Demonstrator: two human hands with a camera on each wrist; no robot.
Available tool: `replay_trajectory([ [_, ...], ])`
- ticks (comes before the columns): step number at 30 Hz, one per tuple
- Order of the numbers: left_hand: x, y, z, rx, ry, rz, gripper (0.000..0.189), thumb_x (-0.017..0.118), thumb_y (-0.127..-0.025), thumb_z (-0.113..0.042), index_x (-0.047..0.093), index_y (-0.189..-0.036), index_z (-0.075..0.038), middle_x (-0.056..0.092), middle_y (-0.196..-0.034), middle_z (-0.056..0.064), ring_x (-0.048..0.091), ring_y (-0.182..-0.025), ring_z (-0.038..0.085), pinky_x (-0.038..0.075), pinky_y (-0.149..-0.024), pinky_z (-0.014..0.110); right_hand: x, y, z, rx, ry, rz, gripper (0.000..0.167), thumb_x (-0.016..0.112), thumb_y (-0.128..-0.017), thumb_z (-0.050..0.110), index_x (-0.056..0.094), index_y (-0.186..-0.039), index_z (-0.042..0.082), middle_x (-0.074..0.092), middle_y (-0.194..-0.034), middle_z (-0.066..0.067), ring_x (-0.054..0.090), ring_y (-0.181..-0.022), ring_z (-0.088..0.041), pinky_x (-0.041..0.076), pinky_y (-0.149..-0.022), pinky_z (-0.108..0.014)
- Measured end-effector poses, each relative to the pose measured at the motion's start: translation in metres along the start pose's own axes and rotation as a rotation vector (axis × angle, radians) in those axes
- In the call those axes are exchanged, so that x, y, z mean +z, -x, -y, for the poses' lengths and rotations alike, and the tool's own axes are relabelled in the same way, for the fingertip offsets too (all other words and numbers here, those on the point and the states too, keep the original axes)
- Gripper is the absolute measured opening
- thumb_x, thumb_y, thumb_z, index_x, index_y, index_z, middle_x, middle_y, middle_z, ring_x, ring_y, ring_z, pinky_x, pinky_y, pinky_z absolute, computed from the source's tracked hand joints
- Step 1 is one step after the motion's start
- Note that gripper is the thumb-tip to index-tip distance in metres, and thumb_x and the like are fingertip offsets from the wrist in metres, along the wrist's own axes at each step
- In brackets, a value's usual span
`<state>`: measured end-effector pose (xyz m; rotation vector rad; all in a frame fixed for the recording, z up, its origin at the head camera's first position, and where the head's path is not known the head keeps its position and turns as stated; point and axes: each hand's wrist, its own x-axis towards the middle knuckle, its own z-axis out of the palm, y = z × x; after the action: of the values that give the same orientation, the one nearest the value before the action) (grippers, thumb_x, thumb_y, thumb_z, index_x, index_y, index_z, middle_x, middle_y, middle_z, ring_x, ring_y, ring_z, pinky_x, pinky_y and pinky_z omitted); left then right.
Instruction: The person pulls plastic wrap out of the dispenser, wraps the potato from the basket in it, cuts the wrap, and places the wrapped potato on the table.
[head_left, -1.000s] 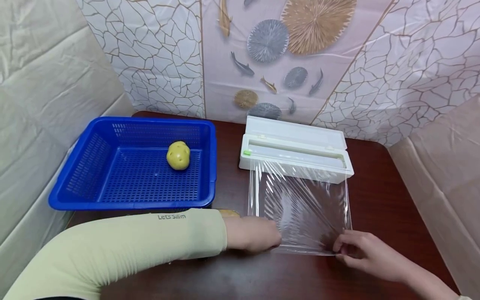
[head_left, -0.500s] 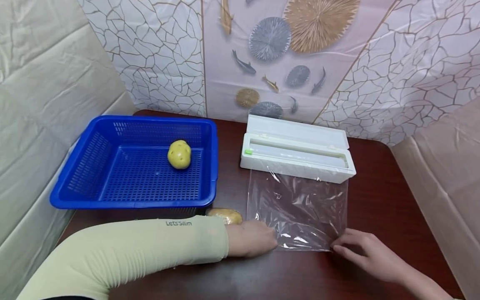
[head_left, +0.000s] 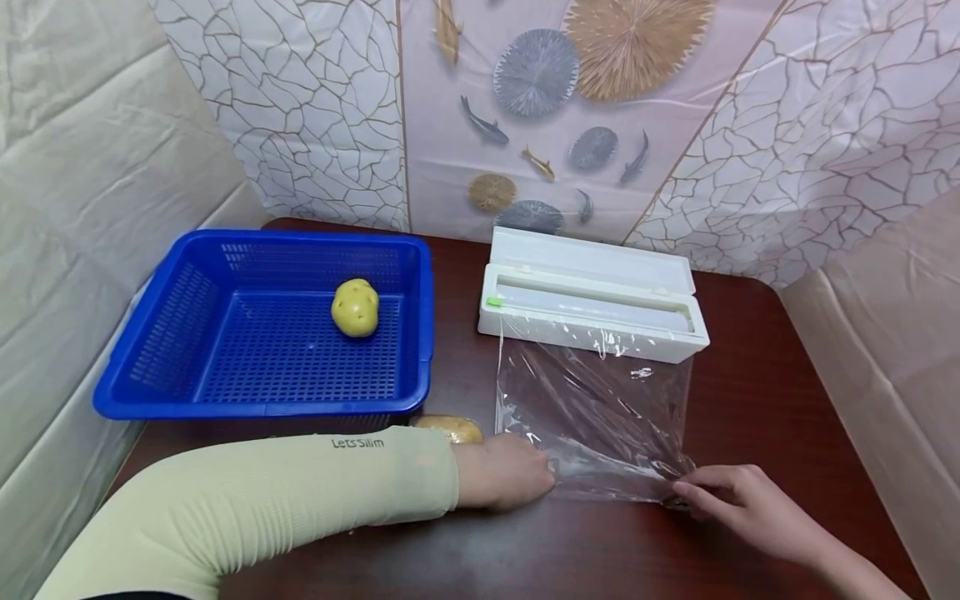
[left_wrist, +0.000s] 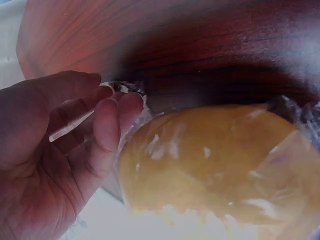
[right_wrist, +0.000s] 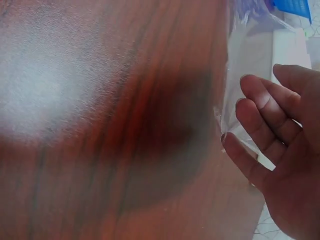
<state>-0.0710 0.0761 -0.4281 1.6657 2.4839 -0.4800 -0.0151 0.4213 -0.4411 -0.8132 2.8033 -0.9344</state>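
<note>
Film (head_left: 592,408): out from box (head_left: 592,289) over table (head_left: 765,400), rumpled near its right corner.
Left hand (head_left: 506,472): pinching film.
Right hand (head_left: 746,504): fingertips at that corner; can't tell if gripping.
Risk: uneven pull could fold film onto itself.

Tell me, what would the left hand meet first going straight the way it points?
The left hand has the clear plastic film at its fingertips, so that comes first; farther along, probably the right hand, though depth is unclear.
</note>
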Motion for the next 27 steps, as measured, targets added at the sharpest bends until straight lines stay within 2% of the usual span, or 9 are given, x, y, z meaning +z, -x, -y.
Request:
replay_trajectory([
  [2, -0.001, -0.001, 0.0, -0.003, -0.005, -0.004, 0.014, 0.067, -0.101, -0.021, 0.078, -0.103, -0.03, 0.073, -0.107, -0.014, 0.069, -0.08, 0.006, 0.058, -0.064, 0.025, 0.004, 0.0, -0.001, -0.025, 0.047, -0.023, 0.027, 0.078, -0.092, -0.004, 0.079, -0.099, 0.022, 0.067, -0.084, 0.022, 0.063, -0.077, 0.002, 0.046, -0.069, -0.011],
  [4, -0.003, -0.002, 0.001, -0.003, -0.006, -0.018, 0.013, 0.067, -0.101, -0.02, 0.077, -0.1, -0.029, 0.073, -0.105, -0.014, 0.068, -0.077, 0.006, 0.058, -0.062, 0.026, 0.008, 0.0, -0.002, -0.067, 0.111, -0.051, 0.029, 0.083, -0.086, -0.003, 0.081, -0.101, 0.022, 0.067, -0.092, 0.022, 0.062, -0.083, 0.002, 0.044, -0.074, -0.009],
  [7, -0.005, -0.004, 0.003, 0.0, -0.007, -0.051, 0.014, 0.066, -0.101, -0.02, 0.077, -0.098, -0.03, 0.074, -0.103, -0.014, 0.068, -0.078, 0.006, 0.058, -0.064, 0.026, 0.014, 0.0, -0.002, -0.139, 0.241, -0.103, 0.034, 0.089, -0.078, 0.001, 0.082, -0.102, 0.025, 0.061, -0.099, 0.022, 0.055, -0.092, 0.001, 0.04, -0.079, -0.011],
  [9, -0.006, -0.004, 0.003, 0.004, -0.003, -0.058, 0.015, 0.067, -0.101, -0.021, 0.077, -0.099, -0.031, 0.074, -0.1, -0.013, 0.069, -0.081, 0.005, 0.059, -0.066, 0.027, 0.016, -0.001, 0.0, -0.166, 0.278, -0.124, 0.036, 0.09, -0.076, 0.001, 0.081, -0.101, 0.026, 0.057, -0.099, 0.02, 0.049, -0.091, 0.001, 0.039, -0.078, -0.015],
  [14, -0.004, -0.005, 0.002, 0.009, 0.015, -0.014, 0.014, 0.068, -0.101, -0.022, 0.078, -0.105, -0.031, 0.072, -0.104, -0.012, 0.068, -0.084, 0.006, 0.06, -0.069, 0.027, 0.018, -0.002, 0.006, -0.121, 0.255, -0.215, 0.043, 0.09, -0.073, -0.006, 0.079, -0.101, 0.025, 0.064, -0.104, 0.016, 0.056, -0.097, 0.0, 0.043, -0.085, -0.012],
  [17, -0.003, -0.004, 0.001, 0.004, 0.028, 0.017, 0.013, 0.068, -0.101, -0.022, 0.078, -0.104, -0.029, 0.072, -0.103, -0.012, 0.068, -0.081, 0.007, 0.06, -0.067, 0.027, 0.018, -0.001, 0.007, -0.096, 0.245, -0.255, 0.045, 0.089, -0.071, -0.008, 0.081, -0.106, 0.019, 0.068, -0.11, 0.009, 0.059, -0.105, -0.005, 0.04, -0.095, -0.01],
  [22, -0.003, -0.004, 0.001, 0.022, 0.044, 0.044, 0.012, 0.07, -0.099, -0.02, 0.077, -0.102, -0.029, 0.072, -0.101, -0.012, 0.066, -0.078, 0.007, 0.059, -0.066, 0.026, 0.023, 0.005, 0.002, -0.134, 0.316, -0.2, 0.044, 0.086, -0.086, 0.012, 0.077, -0.129, 0.012, 0.066, -0.135, -0.009, 0.054, -0.128, -0.018, 0.025, -0.118, -0.012],
  [25, -0.003, -0.003, 0.002, 0.033, 0.063, 0.042, 0.013, 0.071, -0.098, -0.019, 0.078, -0.102, -0.029, 0.074, -0.1, -0.012, 0.067, -0.081, 0.006, 0.06, -0.068, 0.027, 0.028, 0.012, -0.001, -0.136, 0.384, -0.15, 0.053, 0.084, -0.091, 0.023, 0.071, -0.141, 0.014, 0.061, -0.147, -0.011, 0.047, -0.141, -0.015, 0.017, -0.124, -0.015],
  [27, -0.004, -0.003, 0.003, 0.043, 0.064, 0.035, 0.013, 0.07, -0.099, -0.02, 0.078, -0.102, -0.03, 0.075, -0.1, -0.013, 0.068, -0.083, 0.005, 0.06, -0.07, 0.026, 0.032, 0.017, -0.002, -0.126, 0.413, -0.126, 0.061, 0.085, -0.089, 0.024, 0.067, -0.146, 0.014, 0.058, -0.152, -0.011, 0.042, -0.147, -0.011, 0.015, -0.125, -0.016],
])
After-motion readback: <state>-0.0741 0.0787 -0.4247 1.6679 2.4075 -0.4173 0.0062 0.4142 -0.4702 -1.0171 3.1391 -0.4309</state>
